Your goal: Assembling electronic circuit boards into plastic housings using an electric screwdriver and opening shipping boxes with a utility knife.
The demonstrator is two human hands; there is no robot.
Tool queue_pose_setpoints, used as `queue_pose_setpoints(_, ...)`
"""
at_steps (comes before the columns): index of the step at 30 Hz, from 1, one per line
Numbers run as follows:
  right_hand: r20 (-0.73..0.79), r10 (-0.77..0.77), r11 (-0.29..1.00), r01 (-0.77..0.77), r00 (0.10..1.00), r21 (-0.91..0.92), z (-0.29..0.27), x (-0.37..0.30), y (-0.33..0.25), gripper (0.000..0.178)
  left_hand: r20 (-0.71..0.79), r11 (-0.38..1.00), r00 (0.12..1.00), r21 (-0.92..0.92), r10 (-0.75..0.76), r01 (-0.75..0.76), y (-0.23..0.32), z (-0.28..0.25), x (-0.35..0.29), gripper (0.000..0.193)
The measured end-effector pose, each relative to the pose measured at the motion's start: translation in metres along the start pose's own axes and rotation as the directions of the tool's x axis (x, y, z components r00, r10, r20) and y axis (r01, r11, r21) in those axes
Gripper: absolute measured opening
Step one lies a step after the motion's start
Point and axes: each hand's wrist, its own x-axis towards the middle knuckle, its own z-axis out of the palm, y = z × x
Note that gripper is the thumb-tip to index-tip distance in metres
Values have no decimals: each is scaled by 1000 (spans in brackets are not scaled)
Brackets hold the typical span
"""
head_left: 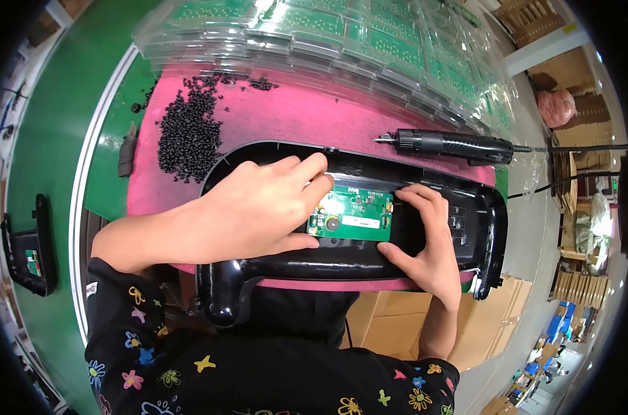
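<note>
- Hands frame a green circuit board inside a long black plastic housing, laid across a pink mat on a green counter.
- Left hand closes round the board's left end, its thumb at the lower corner and its fingers near the upper one; the exact fingertip contact is partly hidden.
- Right hand curves in a C at the opposite end, index finger by the upper corner, thumb by the lower. The grip, on both sides, pinches the board by its ends.
- Component side up, the board shows a round dark part and a white label; it looks light, stiff and fragile, its small raised parts easily knocked. Bare edges and corners seem the safest hold, clear of the components.
- Glossy walls suggest the housing is rigid, fairly light for its length and a little slippery; its rim offers the firmest hold.
- Beyond the housing's far rim rests a black powered screwdriver, bit pointing left; a heap of small black pieces, probably screws, spreads at the mat's left, and clear plastic trays of green boards stand behind.
</note>
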Motion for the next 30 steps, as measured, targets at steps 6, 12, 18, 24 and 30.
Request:
queue_pose_setpoints(6, -212, 69, 995, -52, 975, 85, -20, -1, 3, 60, 62, 1000, 998, -22, 5, -4, -2, -5, -5, 57)
queue_pose_setpoints(12, -558, -46, 796, -307, 828, -521, -67, 12, 39, 48, -222, 990, 975, -140, -9, -23, -21, -21, -3, 35)
queue_pose_setpoints(18, -418, 269, 939, -332, 868, -86, -78, 36, 50, 38, -520, 919, 794, 41, -315, 392, -92, -24, 1, 14)
queue_pose_setpoints(24, -822, -51, 922, 344, 567, 180, -41, 77, 18, 54, -462, 850, 786, 118, -410, 513, -102, -16, 8, 15)
queue_pose_setpoints(30, -407, 10, 402, 369, 913, 838, -17, 95, 0, 38, -423, 880, 812, 65, -403, 470, -92, -14, 6, 18)
